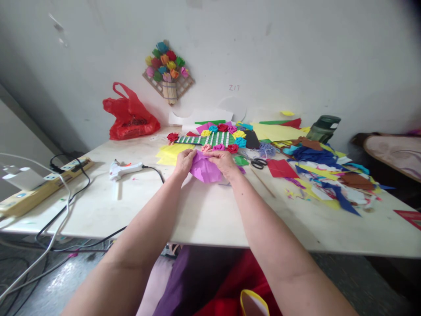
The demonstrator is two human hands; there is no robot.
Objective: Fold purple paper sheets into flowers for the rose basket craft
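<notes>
A sheet of purple crepe paper (206,170) hangs between my two hands, just above the table. My left hand (184,161) grips its left edge, with the fingers closed. On the upper right side my right hand (224,162) pinches the same paper between thumb and fingers. Right behind the hands lies a green and white woven piece (217,139), shaped like a guitar, edged with paper flowers in several colours. A red paper flower (173,137) sits at its left end. Yellow paper (169,154) lies beside my left hand.
A white glue gun (126,169) rests on the left, its black cable running off the table. Beyond it lies a power strip (54,180). Black scissors (258,163), a thin stick (263,182), red paper (282,168) and a heap of paper scraps (329,164) lie right. A green bottle (324,128) stands behind.
</notes>
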